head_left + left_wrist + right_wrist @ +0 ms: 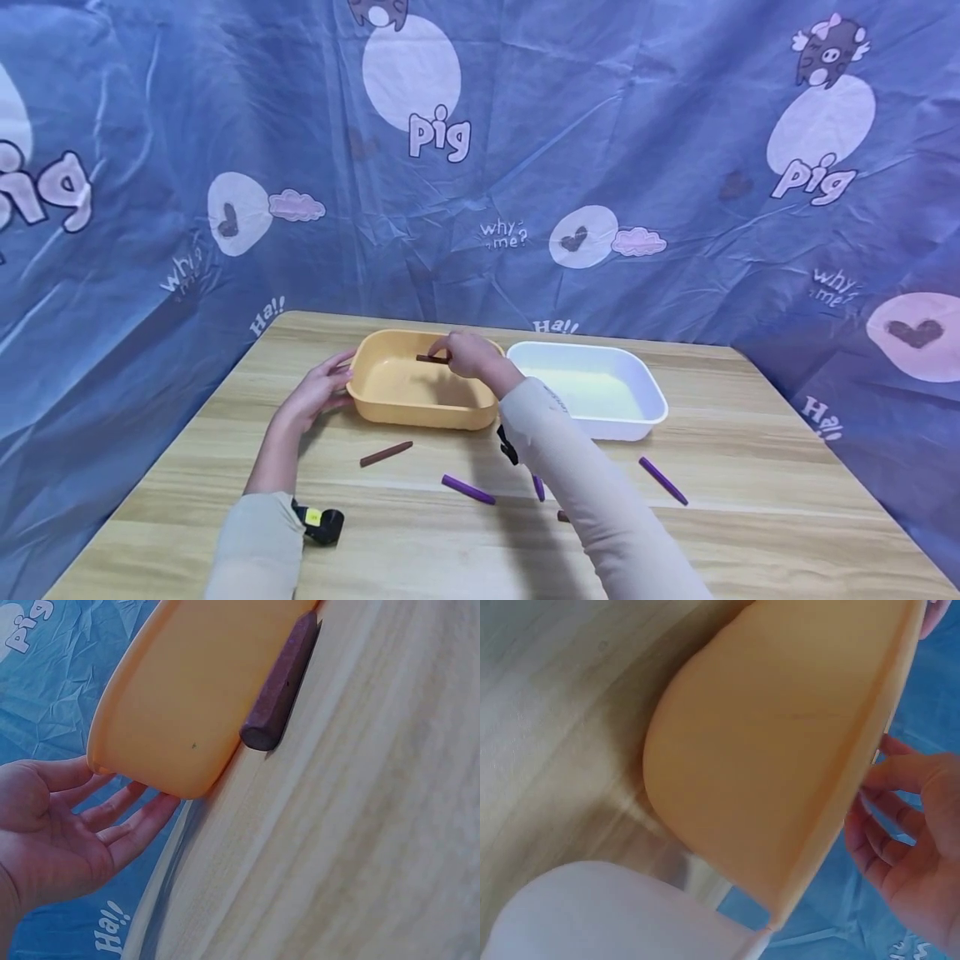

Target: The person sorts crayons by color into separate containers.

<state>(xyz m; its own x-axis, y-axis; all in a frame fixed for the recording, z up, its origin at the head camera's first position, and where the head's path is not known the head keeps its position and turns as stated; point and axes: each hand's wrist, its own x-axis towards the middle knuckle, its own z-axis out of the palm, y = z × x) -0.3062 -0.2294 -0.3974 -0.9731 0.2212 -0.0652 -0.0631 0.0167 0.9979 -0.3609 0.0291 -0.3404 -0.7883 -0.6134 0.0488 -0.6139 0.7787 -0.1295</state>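
Observation:
My left hand touches the left end of an orange plastic basin, its fingers against the outer wall and the thumb near the rim in the left wrist view. Over the same basin, my right hand pinches a dark brown crayon, held about level. The right wrist view shows the right hand beyond the basin's rim, which hides much of the held crayon. Another brown crayon lies on the table in front of the basin, seen close up in the left wrist view.
A white basin stands to the right of the orange one. On the wooden table lie purple crayons, one farther right. The right forearm partly covers a purple crayon and a brown piece. Blue printed cloth hangs behind.

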